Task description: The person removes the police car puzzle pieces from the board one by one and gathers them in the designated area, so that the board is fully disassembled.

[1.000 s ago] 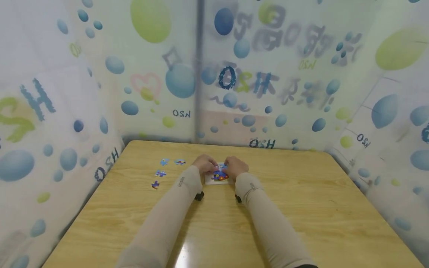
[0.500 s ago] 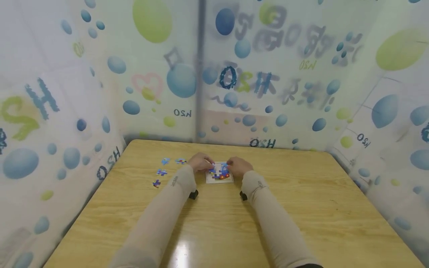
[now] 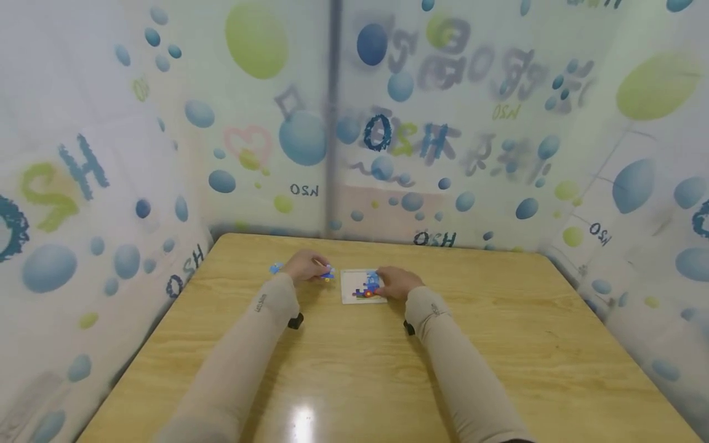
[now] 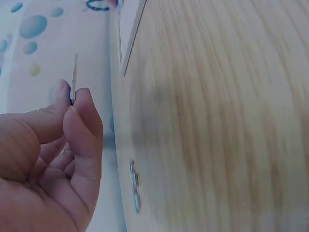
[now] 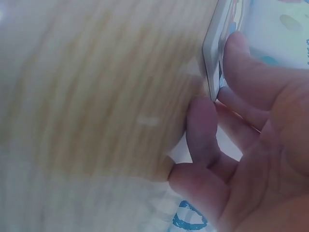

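Note:
My left hand [image 3: 306, 266] is raised left of the puzzle board, pinching a blue jigsaw piece [image 3: 328, 274] with some yellow on it. In the left wrist view that piece [image 4: 74, 77] shows edge-on as a thin strip between thumb and fingertips. The white-bordered puzzle board [image 3: 349, 283] lies flat on the table, with joined blue, red and yellow pieces [image 3: 367, 288] along its right and lower part. My right hand [image 3: 399, 283] holds the board's right side. In the right wrist view, its thumb lies over the board [image 5: 212, 53] and its fingers are at the edge.
A loose blue jigsaw piece [image 3: 276, 267] lies beyond the left hand; the left wrist view shows a jigsaw piece [image 4: 134, 186] edge-on on the table. The left arm covers the spot of other loose pieces. Patterned curtains [image 3: 266, 123] surround the wooden table [image 3: 354, 369].
My left hand has moved left, off the board, with the blue jigsaw piece, leaving the board's left part bare. My right hand has shifted slightly right and stays at the board's right side.

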Demonstrator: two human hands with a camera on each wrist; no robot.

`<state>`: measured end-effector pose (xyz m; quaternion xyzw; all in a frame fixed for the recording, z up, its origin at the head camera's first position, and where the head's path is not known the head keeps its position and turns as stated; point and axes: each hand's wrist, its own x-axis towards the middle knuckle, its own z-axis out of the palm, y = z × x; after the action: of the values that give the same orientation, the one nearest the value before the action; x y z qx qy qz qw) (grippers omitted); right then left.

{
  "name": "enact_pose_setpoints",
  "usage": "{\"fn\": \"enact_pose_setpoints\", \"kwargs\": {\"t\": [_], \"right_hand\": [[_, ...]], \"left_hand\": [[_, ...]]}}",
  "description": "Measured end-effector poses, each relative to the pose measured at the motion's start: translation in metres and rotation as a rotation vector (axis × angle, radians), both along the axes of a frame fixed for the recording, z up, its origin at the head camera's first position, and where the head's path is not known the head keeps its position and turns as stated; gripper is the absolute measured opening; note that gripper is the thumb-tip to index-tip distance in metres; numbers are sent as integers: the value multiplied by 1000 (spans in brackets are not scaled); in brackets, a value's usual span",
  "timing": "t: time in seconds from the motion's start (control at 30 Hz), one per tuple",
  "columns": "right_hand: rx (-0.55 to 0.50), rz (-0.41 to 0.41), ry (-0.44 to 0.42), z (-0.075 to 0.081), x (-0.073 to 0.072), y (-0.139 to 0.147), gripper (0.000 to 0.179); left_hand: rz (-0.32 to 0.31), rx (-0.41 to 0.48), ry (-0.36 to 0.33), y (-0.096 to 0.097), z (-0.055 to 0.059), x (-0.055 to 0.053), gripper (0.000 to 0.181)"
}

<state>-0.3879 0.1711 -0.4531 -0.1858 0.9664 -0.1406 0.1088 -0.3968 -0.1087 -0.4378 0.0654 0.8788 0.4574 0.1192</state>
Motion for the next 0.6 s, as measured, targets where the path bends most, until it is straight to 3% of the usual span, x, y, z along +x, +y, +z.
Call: {"fn": "enact_pose_setpoints", "kwargs": {"t": [0.13,0.23,0.43,0.6], "right_hand": [[-22,-27,-3,-1,0,2,63],[-34,-28,-19,-4,-1,3,64],[-28,-33,-28,-10,-4,3,66],[-22,-40,-42,-9,-4,1,67]], "left_hand": [[22,29,18,-16,1,4,23],[47,44,-8,-26,-2,6,21],[102,13,-40,-37,-6,9,18],[127,-25,-16,-41,-6,11,13]]}}
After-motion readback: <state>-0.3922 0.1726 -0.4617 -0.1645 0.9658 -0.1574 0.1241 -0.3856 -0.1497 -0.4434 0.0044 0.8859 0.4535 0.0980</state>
